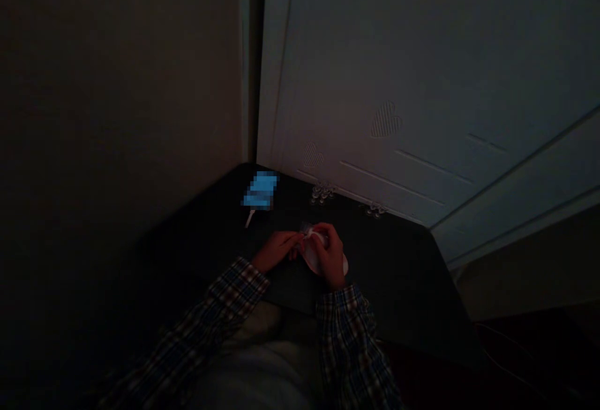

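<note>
In the dim light, a pale, rounded item with pink-red edging [311,261] lies between my hands; its kind cannot be made out. My left hand [277,250] comes in from the left, its fingertips closed at the item's upper left end. Bent over the top and right side, my right hand [330,252] grips the same item with curled fingers and thumb. A small clear or whitish bit [306,230] shows by the fingertips. Part of the item is hidden under the right hand, and its pale rounded end sticks out on the right.
Dark tabletop [394,272] extends under my hands. A blurred-out phone-like blue screen [261,190] with a white cable [250,218] lies at the back left. Two clusters of small shiny round pieces, one left [322,193] and one right [374,210], sit by the white panel [347,54].
</note>
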`<state>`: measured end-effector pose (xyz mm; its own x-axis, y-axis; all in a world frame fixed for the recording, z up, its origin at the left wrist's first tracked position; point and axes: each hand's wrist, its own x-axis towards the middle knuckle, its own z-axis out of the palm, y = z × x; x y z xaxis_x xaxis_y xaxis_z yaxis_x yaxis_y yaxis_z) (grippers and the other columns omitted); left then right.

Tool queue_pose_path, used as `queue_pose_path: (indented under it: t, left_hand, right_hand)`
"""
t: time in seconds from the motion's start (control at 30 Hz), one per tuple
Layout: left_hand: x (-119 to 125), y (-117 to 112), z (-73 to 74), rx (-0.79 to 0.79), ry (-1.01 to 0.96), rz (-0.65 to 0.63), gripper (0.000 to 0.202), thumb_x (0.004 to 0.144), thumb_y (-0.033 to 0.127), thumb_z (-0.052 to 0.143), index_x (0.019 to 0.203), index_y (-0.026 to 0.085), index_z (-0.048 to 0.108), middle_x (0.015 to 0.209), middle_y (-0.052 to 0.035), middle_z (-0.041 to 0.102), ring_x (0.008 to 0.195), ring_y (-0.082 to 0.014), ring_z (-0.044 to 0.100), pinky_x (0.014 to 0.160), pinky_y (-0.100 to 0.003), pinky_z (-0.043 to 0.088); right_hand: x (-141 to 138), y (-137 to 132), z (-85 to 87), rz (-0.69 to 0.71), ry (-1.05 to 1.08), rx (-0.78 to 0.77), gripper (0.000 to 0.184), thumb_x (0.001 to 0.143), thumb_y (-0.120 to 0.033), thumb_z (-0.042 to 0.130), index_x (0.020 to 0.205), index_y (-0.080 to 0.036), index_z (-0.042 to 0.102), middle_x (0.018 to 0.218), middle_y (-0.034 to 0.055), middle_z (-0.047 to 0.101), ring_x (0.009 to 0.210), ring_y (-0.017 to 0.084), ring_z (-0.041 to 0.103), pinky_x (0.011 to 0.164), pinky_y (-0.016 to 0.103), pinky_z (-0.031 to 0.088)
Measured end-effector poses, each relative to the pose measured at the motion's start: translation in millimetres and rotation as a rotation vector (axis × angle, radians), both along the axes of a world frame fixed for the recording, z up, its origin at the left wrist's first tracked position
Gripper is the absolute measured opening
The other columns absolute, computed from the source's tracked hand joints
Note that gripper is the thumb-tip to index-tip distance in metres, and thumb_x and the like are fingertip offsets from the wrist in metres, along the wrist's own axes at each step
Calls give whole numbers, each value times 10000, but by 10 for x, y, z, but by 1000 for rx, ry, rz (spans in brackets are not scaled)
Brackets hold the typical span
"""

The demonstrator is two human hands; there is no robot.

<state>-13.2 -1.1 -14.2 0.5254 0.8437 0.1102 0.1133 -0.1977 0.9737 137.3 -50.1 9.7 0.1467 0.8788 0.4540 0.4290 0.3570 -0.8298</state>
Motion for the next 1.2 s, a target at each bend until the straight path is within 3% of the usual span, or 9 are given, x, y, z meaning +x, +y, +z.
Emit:
queue_pose_path:
  t: [0.17,0.33,0.57,0.83,1.07,1.2]
  left_hand:
    - [7,40,-65,-72,-21,-49,434,844,466,388,689,119,597,582,-19,592,467,-99,525,452,-208,407]
    - [4,35,-67,-87,-26,-43,433,837,479,398,697,119,593,600,-22,600,468,-98,522,448,-208,400]
    - [-22,-17,52,-3,-9,46,365,838,465,421,786,141,578,602,9,559,485,-93,509,451,-196,381]
    - [-26,-53,90,46,36,62,343,752,413,574,976,154,581,650,7,589,528,-108,532,460,-201,397]
    - [-16,-41,43,31,-18,29,341,751,370,575,1025,167,554,792,-14,631,508,-92,546,453,-205,410]
    - [-12,-45,51,27,-4,0,354,792,412,521,1032,155,561,766,-23,637,503,-95,540,449,-205,404]
  right_hand:
    - [7,0,-8,16,26,-27,343,826,-232,490,1169,-220,502,957,27,605,894,158,564,836,285,421]
    - [14,21,-29,31,-9,-11,202,823,-217,474,987,-205,591,963,34,611,907,164,559,826,282,420]
    - [32,41,-52,-57,-41,3,155,820,-214,469,915,-198,590,908,30,606,872,162,551,807,285,411]
    - [56,55,-68,-135,-45,14,139,827,-235,472,908,-192,577,899,29,594,863,159,542,795,281,403]
    - [44,48,-65,-142,-28,20,136,822,-238,478,912,-187,566,905,32,597,871,159,545,801,278,402]
    - [39,36,-53,-166,5,19,166,801,-227,502,961,-195,538,921,24,591,874,155,549,798,273,406]
